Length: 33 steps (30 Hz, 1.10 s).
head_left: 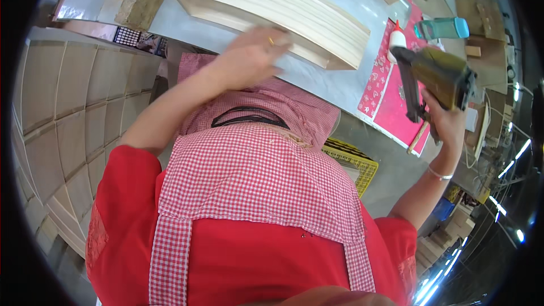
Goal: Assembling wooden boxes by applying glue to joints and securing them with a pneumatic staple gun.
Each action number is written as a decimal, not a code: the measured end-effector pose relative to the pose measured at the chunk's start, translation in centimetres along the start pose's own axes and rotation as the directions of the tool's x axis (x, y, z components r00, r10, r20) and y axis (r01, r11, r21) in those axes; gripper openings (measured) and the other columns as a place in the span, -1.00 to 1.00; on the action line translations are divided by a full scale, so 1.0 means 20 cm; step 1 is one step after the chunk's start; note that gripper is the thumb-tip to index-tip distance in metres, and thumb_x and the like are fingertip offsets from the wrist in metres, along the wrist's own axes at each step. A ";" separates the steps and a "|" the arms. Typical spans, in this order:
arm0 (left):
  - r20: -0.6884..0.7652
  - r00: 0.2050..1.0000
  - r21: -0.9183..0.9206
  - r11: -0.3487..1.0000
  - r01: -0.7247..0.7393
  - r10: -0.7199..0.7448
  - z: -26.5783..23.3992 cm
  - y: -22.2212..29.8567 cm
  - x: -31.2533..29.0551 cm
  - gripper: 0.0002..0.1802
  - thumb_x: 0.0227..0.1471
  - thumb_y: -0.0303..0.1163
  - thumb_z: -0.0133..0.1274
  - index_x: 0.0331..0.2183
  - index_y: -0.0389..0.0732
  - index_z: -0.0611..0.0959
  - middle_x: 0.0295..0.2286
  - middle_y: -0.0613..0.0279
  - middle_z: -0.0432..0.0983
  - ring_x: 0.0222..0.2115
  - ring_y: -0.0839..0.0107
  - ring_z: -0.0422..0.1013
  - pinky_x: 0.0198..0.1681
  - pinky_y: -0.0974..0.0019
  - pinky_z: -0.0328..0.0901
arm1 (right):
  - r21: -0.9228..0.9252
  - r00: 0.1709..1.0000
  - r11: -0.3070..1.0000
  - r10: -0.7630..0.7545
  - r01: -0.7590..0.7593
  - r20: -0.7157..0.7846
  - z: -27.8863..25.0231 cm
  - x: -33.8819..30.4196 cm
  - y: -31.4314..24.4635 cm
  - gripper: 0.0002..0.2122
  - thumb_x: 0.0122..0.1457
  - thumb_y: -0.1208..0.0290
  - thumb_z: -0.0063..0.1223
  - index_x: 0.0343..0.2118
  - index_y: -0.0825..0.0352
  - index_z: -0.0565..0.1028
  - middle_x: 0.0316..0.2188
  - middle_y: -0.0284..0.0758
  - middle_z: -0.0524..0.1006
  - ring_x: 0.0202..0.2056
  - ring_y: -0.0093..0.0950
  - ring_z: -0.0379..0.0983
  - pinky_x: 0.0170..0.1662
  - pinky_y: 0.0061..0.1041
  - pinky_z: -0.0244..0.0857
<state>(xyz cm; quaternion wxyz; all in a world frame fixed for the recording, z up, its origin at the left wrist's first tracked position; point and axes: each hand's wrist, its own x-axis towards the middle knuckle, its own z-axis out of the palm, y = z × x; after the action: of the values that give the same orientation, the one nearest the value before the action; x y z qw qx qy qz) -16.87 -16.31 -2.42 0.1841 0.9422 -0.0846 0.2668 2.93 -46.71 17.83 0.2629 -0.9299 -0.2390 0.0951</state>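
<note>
Head view, wooden box: we see it, long and pale, lying on the grey desk in front of us, its hollow side facing our body.
Left hand: ours is at the box's near side, blurred; its fingers look released and loosely bent, and we cannot tell whether they touch the wood.
Right hand: ours is off to the right, its fingers grasping the handle of the nail gun.
Nail gun: we hold it well apart from the box, its dark magazine toward the left.
Pink sheet: we find it on the desk's right part, patterned, partly behind the gun.
White bottle: we see its red tip; the gun overlaps its lower end.
Clear jar: it lies beside the bottle, its blue-green lid to the right.
Yellow crate: we see it below the desk edge.
</note>
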 end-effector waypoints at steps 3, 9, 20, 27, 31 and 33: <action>0.304 0.921 0.070 0.970 0.234 -0.244 0.02 -0.21 0.03 -0.54 -0.03 -0.12 0.18 -0.17 -0.24 0.60 -0.18 -0.01 0.56 -0.10 0.03 0.46 -0.02 0.06 0.33 | 0.065 0.978 0.976 0.207 -0.206 -0.010 -0.05 -0.09 0.13 -0.55 0.01 0.53 0.35 -0.02 0.45 0.45 -0.12 -0.26 0.57 -0.16 -0.50 0.52 -0.12 -0.48 0.43; 0.348 0.922 -0.009 0.983 0.184 -0.169 0.18 -0.13 0.21 -0.41 0.00 -0.01 0.12 -0.07 -0.27 0.57 -0.07 -0.12 0.50 0.00 0.00 0.40 0.09 0.07 0.26 | -0.009 0.983 0.995 0.099 -0.101 -0.157 -0.12 -0.24 0.33 -0.69 0.08 0.42 0.31 -0.13 0.39 0.52 -0.53 -0.46 0.49 -0.63 -0.71 0.33 -0.61 -0.63 0.18; 0.247 0.965 -0.319 0.932 0.171 -0.093 0.62 0.18 0.29 -0.39 -0.06 -0.09 0.22 -0.03 -0.26 0.55 0.07 -0.05 0.39 0.13 0.00 0.26 0.17 0.07 0.18 | -0.055 0.978 0.984 0.163 -0.171 -0.129 -0.12 -0.25 0.07 -0.75 0.07 0.37 0.33 -0.24 0.37 0.54 -0.66 -0.49 0.41 -0.73 -0.71 0.20 -0.66 -0.65 0.02; 0.417 0.894 -0.655 0.736 0.170 0.165 0.01 0.20 0.16 -0.50 -0.14 -0.25 0.30 -0.13 -0.23 0.59 -0.12 0.07 0.49 -0.07 0.13 0.43 -0.07 0.12 0.34 | -0.036 0.988 0.993 0.111 -0.116 -0.107 -0.11 -0.18 0.07 -0.75 0.07 0.39 0.33 -0.24 0.38 0.55 -0.66 -0.51 0.40 -0.74 -0.71 0.17 -0.66 -0.65 -0.01; 0.234 0.870 -0.714 0.531 0.457 -0.434 -0.34 -0.07 -0.03 -0.29 -0.31 -0.29 0.40 -0.02 -0.11 0.57 -0.18 0.30 0.45 -0.22 0.35 0.36 -0.11 0.24 0.34 | -0.117 0.996 0.992 -0.046 0.037 -0.074 -0.16 -0.15 0.10 -0.74 0.06 0.39 0.34 -0.22 0.38 0.55 -0.63 -0.51 0.43 -0.70 -0.70 0.22 -0.62 -0.65 0.04; 0.143 0.890 -0.674 0.616 0.409 -0.434 -0.30 -0.21 -0.01 -0.19 -0.34 -0.27 0.42 0.05 -0.07 0.51 -0.13 0.29 0.43 -0.17 0.34 0.34 -0.06 0.25 0.32 | -0.220 0.996 0.973 -0.080 0.068 -0.046 -0.15 -0.09 0.05 -0.70 0.06 0.40 0.35 -0.19 0.40 0.55 -0.56 -0.46 0.50 -0.61 -0.66 0.35 -0.55 -0.64 0.20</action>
<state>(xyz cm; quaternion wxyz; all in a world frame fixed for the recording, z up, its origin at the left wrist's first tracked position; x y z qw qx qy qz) -18.84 -10.14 0.91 0.5785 0.7937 0.0492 0.1815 2.62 -49.77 19.92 0.1691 -0.9458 -0.2753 0.0329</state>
